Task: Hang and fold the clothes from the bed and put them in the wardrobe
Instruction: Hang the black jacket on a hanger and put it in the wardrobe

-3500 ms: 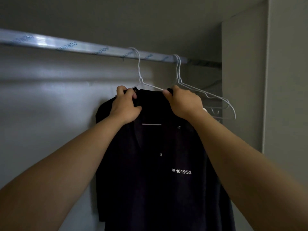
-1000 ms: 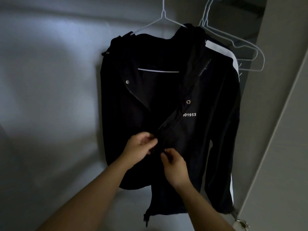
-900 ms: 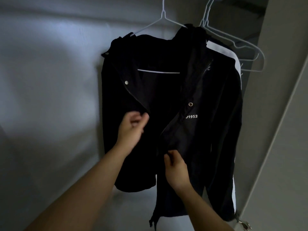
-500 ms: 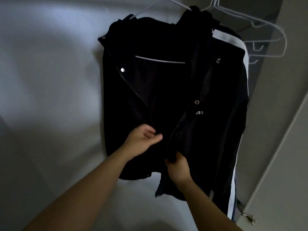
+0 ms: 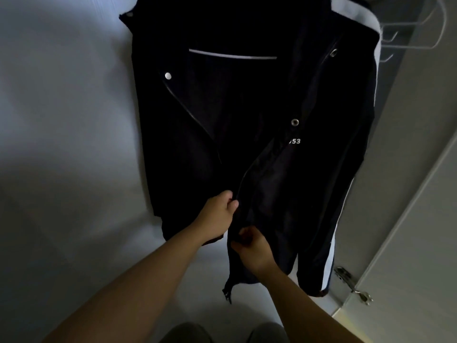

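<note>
A black jacket [image 5: 284, 100] with silver snaps, white sleeve stripes and small white print hangs inside the wardrobe, its front open. The bar of its white hanger [image 5: 232, 55] shows through the neck opening. My left hand [image 5: 217, 216] pinches the left front panel near the zipper edge. My right hand [image 5: 252, 248] grips the right front edge just below it. The zipper end [image 5: 227, 292] dangles under my hands.
Empty white wire hangers [image 5: 418, 33] hang at the upper right. The pale wardrobe back wall [image 5: 64, 120] fills the left. A wardrobe door [image 5: 420, 219] with a metal hinge [image 5: 351, 284] stands at the right. My knees [image 5: 222, 332] show at the bottom.
My view has tilted down and come closer to the jacket. Both hands have come together at the lower front edges, and the left hand has closed on the left panel.
</note>
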Demonstrator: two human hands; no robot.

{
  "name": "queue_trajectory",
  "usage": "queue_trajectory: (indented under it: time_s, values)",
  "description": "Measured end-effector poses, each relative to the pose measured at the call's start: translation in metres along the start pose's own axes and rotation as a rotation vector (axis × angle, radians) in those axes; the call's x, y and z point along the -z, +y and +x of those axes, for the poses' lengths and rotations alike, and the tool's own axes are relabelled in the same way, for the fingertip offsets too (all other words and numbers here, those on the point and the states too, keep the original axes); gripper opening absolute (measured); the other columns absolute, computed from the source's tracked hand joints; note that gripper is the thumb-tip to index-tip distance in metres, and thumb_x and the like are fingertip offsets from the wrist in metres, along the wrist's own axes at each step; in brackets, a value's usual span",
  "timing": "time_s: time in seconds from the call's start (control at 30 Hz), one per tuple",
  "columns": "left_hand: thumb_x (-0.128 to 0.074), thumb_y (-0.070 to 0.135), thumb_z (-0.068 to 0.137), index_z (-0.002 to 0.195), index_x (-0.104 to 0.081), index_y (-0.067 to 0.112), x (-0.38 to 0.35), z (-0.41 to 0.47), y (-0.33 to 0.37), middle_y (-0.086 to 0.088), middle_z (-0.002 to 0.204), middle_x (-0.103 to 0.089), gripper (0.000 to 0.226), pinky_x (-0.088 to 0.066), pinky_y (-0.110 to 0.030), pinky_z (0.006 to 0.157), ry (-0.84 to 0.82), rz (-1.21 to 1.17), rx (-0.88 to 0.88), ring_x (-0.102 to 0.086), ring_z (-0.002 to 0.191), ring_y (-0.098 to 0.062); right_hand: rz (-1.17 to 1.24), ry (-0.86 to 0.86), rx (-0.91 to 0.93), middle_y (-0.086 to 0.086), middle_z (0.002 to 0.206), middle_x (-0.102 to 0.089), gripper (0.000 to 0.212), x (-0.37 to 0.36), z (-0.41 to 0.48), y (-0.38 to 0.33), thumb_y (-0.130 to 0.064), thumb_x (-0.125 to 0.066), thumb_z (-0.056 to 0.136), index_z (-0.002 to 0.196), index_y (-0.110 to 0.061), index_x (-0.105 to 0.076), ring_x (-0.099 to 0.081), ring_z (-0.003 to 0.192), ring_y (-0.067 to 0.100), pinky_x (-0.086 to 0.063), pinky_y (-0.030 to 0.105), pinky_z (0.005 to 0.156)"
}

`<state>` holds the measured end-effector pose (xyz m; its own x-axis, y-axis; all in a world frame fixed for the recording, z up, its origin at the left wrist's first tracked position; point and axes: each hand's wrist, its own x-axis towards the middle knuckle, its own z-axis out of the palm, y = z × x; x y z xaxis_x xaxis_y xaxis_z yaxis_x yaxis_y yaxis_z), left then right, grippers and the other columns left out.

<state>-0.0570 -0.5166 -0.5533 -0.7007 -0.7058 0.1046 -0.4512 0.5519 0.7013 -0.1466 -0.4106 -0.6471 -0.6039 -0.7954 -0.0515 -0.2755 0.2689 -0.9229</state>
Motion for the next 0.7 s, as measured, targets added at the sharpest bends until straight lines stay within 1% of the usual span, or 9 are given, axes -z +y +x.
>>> queue_trajectory:
  time_s: [0.1, 0.27, 0.3, 0.37, 0.43, 0.47, 0.53, 0.63, 0.7]
  values:
    - [-0.042, 0.03, 0.107, 0.084, -0.041, 0.008, 0.003, -0.002, -0.001, -0.008, 0.073, -0.048, 0.031, -0.038, -0.033, 0.058, 0.059, -0.079, -0.015, -0.047, 0.062, -0.018, 0.005, -0.034, -0.027, -0.016, 0.093, -0.065, 0.016, -0.005, -0.007, 0.009, -0.031, -0.072, 0.089, 0.101, -0.027, -0.062, -0.062, 0.087, 0.009, -0.042, 0.015, 0.068]
    - [-0.042, 0.029, 0.107, 0.086, -0.047, 0.01, 0.005, -0.004, -0.001, -0.017, 0.086, -0.061, 0.029, -0.058, -0.044, 0.072, 0.101, -0.147, -0.006, -0.066, 0.077, -0.033, -0.06, -0.048, 0.049, -0.003, 0.09, -0.069, 0.023, -0.011, -0.016, 0.004, -0.033, -0.072, 0.09, 0.099, -0.014, -0.064, -0.066, 0.083, 0.013, -0.052, 0.03, 0.075]
    - [-0.043, 0.029, 0.107, 0.087, -0.05, 0.012, 0.005, -0.004, 0.0, -0.016, 0.09, -0.063, 0.027, -0.062, -0.042, 0.074, 0.092, -0.183, 0.007, -0.068, 0.08, -0.031, -0.089, -0.019, 0.072, -0.004, 0.081, -0.065, 0.016, -0.011, -0.017, 0.003, -0.028, -0.069, 0.092, 0.091, -0.014, -0.062, -0.062, 0.074, 0.007, -0.049, 0.028, 0.07]
    - [-0.046, 0.031, 0.106, 0.1, -0.057, 0.016, 0.005, -0.006, 0.004, -0.008, 0.101, -0.065, 0.019, -0.063, -0.036, 0.077, 0.063, -0.294, 0.037, -0.071, 0.087, -0.02, -0.097, 0.03, 0.101, -0.008, 0.064, -0.053, 0.024, -0.012, -0.019, 0.001, -0.021, -0.063, 0.097, 0.075, -0.017, -0.052, -0.052, 0.055, 0.0, -0.04, 0.019, 0.057]
    - [-0.053, 0.036, 0.103, 0.123, -0.057, 0.023, 0.006, -0.009, 0.001, 0.003, 0.113, -0.066, 0.025, -0.061, -0.028, 0.084, 0.019, -0.413, 0.042, -0.071, 0.096, -0.009, -0.021, 0.052, 0.096, -0.007, 0.063, -0.051, 0.024, -0.011, -0.021, -0.001, -0.022, -0.057, 0.1, 0.078, -0.019, -0.048, -0.052, 0.053, -0.002, -0.039, 0.016, 0.052]
    - [-0.057, 0.038, 0.1, 0.125, -0.058, 0.027, 0.007, -0.013, -0.003, 0.009, 0.114, -0.066, 0.027, -0.059, -0.024, 0.085, -0.006, -0.439, 0.042, -0.07, 0.097, -0.004, 0.033, 0.065, 0.09, -0.006, 0.066, -0.053, 0.021, -0.009, -0.023, -0.003, -0.024, -0.055, 0.101, 0.082, -0.02, -0.048, -0.053, 0.055, -0.002, -0.042, 0.016, 0.054]
    - [-0.065, 0.033, 0.096, 0.117, -0.063, 0.031, 0.007, -0.024, -0.016, 0.012, 0.111, -0.068, 0.021, -0.056, -0.022, 0.086, -0.063, -0.432, 0.069, -0.068, 0.096, 0.001, 0.14, 0.127, 0.093, -0.001, 0.071, -0.059, 0.017, -0.006, -0.023, -0.009, -0.028, -0.054, 0.102, 0.087, -0.022, -0.05, -0.059, 0.061, 0.002, -0.047, 0.019, 0.058]
    - [-0.077, 0.016, 0.085, 0.106, -0.068, 0.038, -0.001, -0.048, -0.038, 0.013, 0.1, -0.072, 0.032, -0.052, -0.015, 0.08, -0.183, -0.358, 0.102, -0.068, 0.093, 0.005, 0.277, 0.209, 0.063, 0.006, 0.083, -0.066, 0.012, 0.004, -0.02, -0.021, -0.031, -0.056, 0.102, 0.092, -0.025, -0.052, -0.069, 0.076, 0.022, -0.059, 0.045, 0.072]
    - [-0.079, 0.014, 0.082, 0.099, -0.067, 0.042, -0.011, -0.061, -0.048, 0.013, 0.094, -0.073, 0.035, -0.054, -0.015, 0.077, -0.199, -0.313, 0.084, -0.069, 0.09, 0.004, 0.341, 0.212, 0.069, 0.007, 0.086, -0.068, 0.01, 0.009, -0.016, -0.028, -0.03, -0.055, 0.102, 0.095, -0.024, -0.051, -0.071, 0.077, 0.023, -0.061, 0.045, 0.07]
